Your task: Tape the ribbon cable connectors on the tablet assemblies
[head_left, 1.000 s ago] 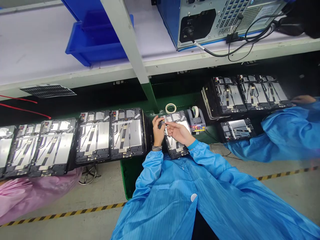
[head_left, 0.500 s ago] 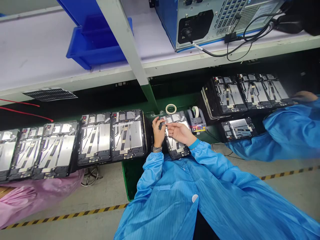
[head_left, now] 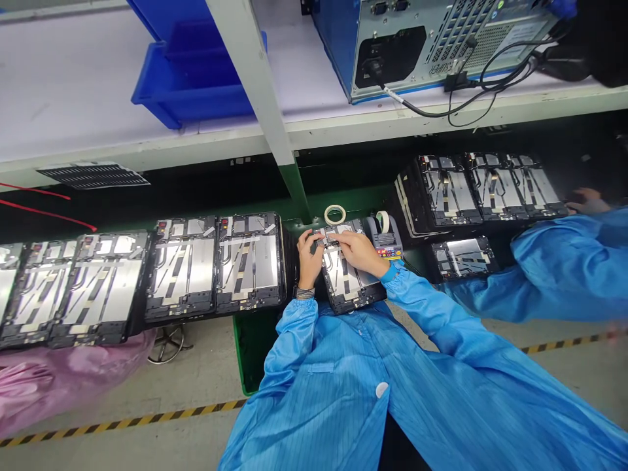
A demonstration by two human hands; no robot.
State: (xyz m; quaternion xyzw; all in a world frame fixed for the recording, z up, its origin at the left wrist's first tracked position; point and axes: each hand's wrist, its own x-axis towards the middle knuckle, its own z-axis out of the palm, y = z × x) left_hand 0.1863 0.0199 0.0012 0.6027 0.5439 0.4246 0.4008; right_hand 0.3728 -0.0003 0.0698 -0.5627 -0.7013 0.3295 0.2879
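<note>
Both of my hands work at the top end of an open tablet housing [head_left: 346, 281], a black frame with a silver metal plate and flat cables. My left hand [head_left: 310, 254] pinches a small dark part [head_left: 320, 242] at the housing's upper left corner. My right hand [head_left: 360, 252] lies across the plate, its fingertips close to that part. A tape dispenser [head_left: 384, 237] and a roll of masking tape [head_left: 334, 214] stand just beyond the housing.
Rows of similar housings [head_left: 250, 261] lie left and right on the dark bench. A co-worker's hand [head_left: 586, 201] and blue sleeve [head_left: 554, 275] are at right, a pink sleeve [head_left: 59, 386] at lower left. Overhead are a shelf post [head_left: 255, 85], blue bin [head_left: 196, 85] and power unit [head_left: 417, 46].
My right hand has slid left and further over the housing, closing on my left hand. The housing's lower end has swung slightly to the right.
</note>
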